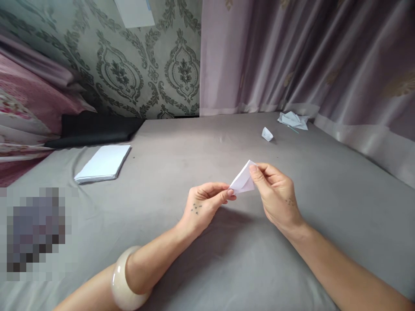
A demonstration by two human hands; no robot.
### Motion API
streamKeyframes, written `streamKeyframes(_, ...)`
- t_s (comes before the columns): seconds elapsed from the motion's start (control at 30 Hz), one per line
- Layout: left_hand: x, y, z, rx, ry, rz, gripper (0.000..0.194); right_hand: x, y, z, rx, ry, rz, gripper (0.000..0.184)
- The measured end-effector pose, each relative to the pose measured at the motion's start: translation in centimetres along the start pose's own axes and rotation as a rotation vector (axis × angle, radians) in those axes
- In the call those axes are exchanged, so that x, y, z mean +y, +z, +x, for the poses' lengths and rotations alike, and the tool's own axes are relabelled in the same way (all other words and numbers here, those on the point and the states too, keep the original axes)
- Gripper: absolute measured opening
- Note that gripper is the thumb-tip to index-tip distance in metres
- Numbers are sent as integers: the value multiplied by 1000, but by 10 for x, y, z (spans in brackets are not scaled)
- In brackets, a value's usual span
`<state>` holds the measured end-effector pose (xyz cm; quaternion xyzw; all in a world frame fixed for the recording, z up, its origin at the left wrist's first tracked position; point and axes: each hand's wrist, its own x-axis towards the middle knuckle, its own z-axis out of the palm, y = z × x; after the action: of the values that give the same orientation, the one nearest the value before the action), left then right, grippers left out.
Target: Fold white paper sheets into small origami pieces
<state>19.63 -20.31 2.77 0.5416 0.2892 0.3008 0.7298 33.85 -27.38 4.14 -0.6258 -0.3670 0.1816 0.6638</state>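
A small folded piece of white paper [243,179], roughly triangular, is held up between my two hands above the grey sheet. My left hand [207,201] pinches its lower left corner between thumb and fingers. At its upper right side, my right hand [275,190] grips the paper, with the thumb lying on the near face. The fingers behind the paper are partly hidden. A pale bangle [125,280] circles my left forearm.
A stack of white paper [105,162] lies at the left, near a black cloth [97,128]. Toward the back right are a small folded paper piece [267,134] and a pile of folded papers [293,119] beside the curtain [259,56]. The grey sheet [168,160] spreads underneath everything.
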Motion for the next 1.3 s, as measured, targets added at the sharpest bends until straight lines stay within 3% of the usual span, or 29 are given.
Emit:
streamKeyframes(0.2, -2, -1, 1, -59, -23, -3, 22, -7, 0, -3, -54, -69, -176, 25)
streamKeyframes(0.33, 2, -2, 2, 36, 64, 100, 31, -7, 3, -7, -141, -248, -347, 20)
streamKeyframes(0.4, 5, -3, 2, 84, 112, 79, 26, -4, 4, -9, -190, -335, -400, 18)
streamKeyframes(0.53, 7, -4, 4, 53, 119, -27, 17, -1, 7, -12, -238, -437, -466, 14)
streamKeyframes(0.83, 5, -4, 4, -27, 46, -156, 15, -3, 9, -17, -198, -503, -518, 12)
streamKeyframes(0.93, 6, -4, 4, -18, 25, -192, 16, 1, 13, -19, -116, -511, -531, 6)
streamKeyframes(1.03, 8, -3, 4, 7, 5, -230, 19, 4, 15, -19, -54, -597, -577, 16)
streamKeyframes(1.17, 12, 0, 4, 35, 24, -266, 20, 1, 14, -14, -111, -759, -637, 14)
streamKeyframes(1.3, 19, 3, 5, 17, 82, -273, 20, -10, 13, -8, -118, -754, -633, 19)
